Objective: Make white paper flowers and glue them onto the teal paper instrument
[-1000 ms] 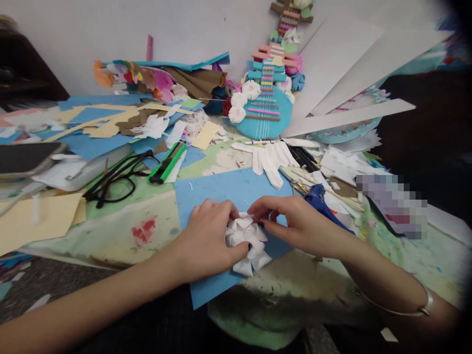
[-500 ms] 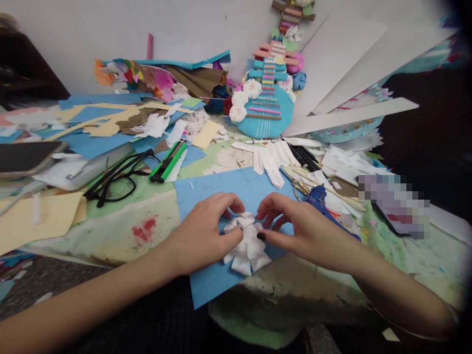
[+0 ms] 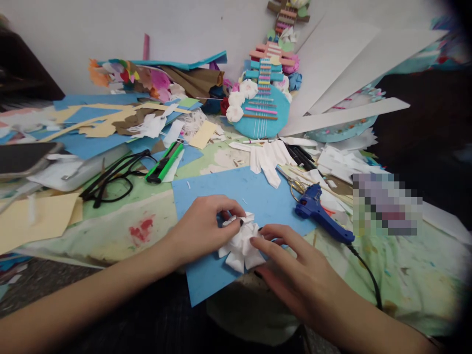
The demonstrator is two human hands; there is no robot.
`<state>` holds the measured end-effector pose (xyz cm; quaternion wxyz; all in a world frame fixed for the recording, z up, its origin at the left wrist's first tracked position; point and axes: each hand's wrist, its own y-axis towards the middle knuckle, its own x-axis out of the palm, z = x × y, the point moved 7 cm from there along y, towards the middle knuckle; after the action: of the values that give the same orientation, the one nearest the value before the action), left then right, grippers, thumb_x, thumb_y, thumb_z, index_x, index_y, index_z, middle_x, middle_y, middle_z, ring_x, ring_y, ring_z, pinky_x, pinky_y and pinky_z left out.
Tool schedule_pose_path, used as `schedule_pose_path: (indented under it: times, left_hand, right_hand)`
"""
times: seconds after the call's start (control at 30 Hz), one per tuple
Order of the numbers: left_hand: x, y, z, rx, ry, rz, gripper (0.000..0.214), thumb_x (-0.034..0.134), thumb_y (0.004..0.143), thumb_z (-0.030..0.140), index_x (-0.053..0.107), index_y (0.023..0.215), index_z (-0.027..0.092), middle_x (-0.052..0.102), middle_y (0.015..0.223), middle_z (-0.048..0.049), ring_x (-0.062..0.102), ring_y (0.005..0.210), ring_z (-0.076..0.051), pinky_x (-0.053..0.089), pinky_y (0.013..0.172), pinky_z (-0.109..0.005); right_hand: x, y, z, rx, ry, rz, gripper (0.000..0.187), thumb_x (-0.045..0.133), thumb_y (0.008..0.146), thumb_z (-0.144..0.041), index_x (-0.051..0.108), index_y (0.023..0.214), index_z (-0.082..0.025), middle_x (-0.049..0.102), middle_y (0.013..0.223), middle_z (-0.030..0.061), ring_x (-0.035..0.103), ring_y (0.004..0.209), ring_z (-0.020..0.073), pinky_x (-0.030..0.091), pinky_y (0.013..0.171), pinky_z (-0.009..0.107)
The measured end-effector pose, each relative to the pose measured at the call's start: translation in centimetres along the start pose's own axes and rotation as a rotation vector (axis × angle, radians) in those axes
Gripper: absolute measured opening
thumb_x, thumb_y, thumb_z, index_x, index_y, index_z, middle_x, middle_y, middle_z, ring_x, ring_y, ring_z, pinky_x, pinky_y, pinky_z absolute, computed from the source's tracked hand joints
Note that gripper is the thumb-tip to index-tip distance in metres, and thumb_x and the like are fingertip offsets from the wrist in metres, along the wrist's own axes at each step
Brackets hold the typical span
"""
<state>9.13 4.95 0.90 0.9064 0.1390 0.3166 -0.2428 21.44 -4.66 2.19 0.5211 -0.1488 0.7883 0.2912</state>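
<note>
A white paper flower (image 3: 241,241) lies on a blue paper sheet (image 3: 221,189) near the table's front edge. My left hand (image 3: 201,226) curls over its left side, fingertips pinching the top petals. My right hand (image 3: 295,273) rests to the lower right of the flower, fingers stretched out, fingertips pressing on its right petals. Just to the right lies a blue glue gun (image 3: 319,211) with its black cord trailing toward me.
Black glasses (image 3: 116,179) and a green utility knife (image 3: 164,163) lie at the left. White paper strips (image 3: 271,157), scissors (image 3: 295,184) and scraps sit behind the sheet. A decorated blue paper guitar (image 3: 263,105) and coloured paper piles stand at the back. A phone (image 3: 25,157) is far left.
My right hand has drawn back from the flower's top toward me and now lies flatter at its lower right, uncovering the glue gun. The left hand stays on the flower.
</note>
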Motion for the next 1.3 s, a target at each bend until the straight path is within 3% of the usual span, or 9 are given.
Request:
schedule_pose_path:
  times: [0.27, 0.47, 0.83, 1.03, 1.3]
  left_hand:
    - [-0.3, -0.2, 0.0, 0.007, -0.051, 0.061, 0.018, 0.055, 0.082, 0.02, 0.073, 0.087, 0.021, 0.072, 0.086, 0.0003, 0.063, 0.078, -0.015, 0.047, 0.07, -0.028]
    - [-0.4, -0.7, -0.4, 0.067, -0.137, 0.063, 0.021, 0.057, 0.085, 0.02, 0.074, 0.096, 0.025, 0.073, 0.097, 0.0009, 0.065, 0.089, -0.014, 0.049, 0.079, -0.027]
    - [-0.4, -1.3, -0.2, 0.157, -0.205, 0.094, 0.019, 0.059, 0.083, 0.017, 0.075, 0.093, 0.021, 0.074, 0.104, -0.0015, 0.067, 0.099, -0.015, 0.05, 0.092, -0.027]
    - [-0.3, -1.1, -0.5, 0.088, -0.167, 0.101, 0.026, 0.057, 0.081, 0.017, 0.071, 0.103, 0.019, 0.074, 0.102, -0.0026, 0.069, 0.09, -0.017, 0.054, 0.079, -0.03]
    - [0.1, -0.5, -0.1, 0.106, -0.144, 0.076, 0.026, 0.056, 0.08, 0.013, 0.071, 0.1, 0.017, 0.074, 0.099, -0.0031, 0.067, 0.089, -0.017, 0.053, 0.079, -0.03]
  right_hand:
    - [0.3, 0.6, 0.5, -0.018, -0.034, 0.09, 0.033, 0.049, 0.091, -0.015, 0.048, 0.124, -0.013, 0.053, 0.115, 0.0173, 0.056, 0.102, 0.0242, 0.055, 0.083, 0.038]
    - [0.7, 0.5, 0.9, 0.0, 0.012, 0.098, 0.037, 0.051, 0.09, -0.014, 0.047, 0.126, -0.012, 0.051, 0.116, 0.0172, 0.054, 0.103, 0.0231, 0.054, 0.085, 0.038]
    - [1.0, 0.5, 1.3, 0.026, 0.045, 0.093, 0.035, 0.051, 0.09, -0.012, 0.048, 0.125, -0.012, 0.048, 0.118, 0.0154, 0.052, 0.102, 0.0199, 0.052, 0.087, 0.035]
    - [1.3, 0.3, 1.3, 0.018, 0.063, 0.102, 0.036, 0.051, 0.09, -0.012, 0.047, 0.126, -0.012, 0.047, 0.118, 0.0152, 0.052, 0.101, 0.0194, 0.052, 0.087, 0.035]
    - [1.5, 0.5, 1.6, 0.048, 0.064, 0.083, 0.035, 0.05, 0.091, -0.013, 0.047, 0.126, -0.015, 0.047, 0.118, 0.0139, 0.052, 0.102, 0.0194, 0.051, 0.088, 0.036]
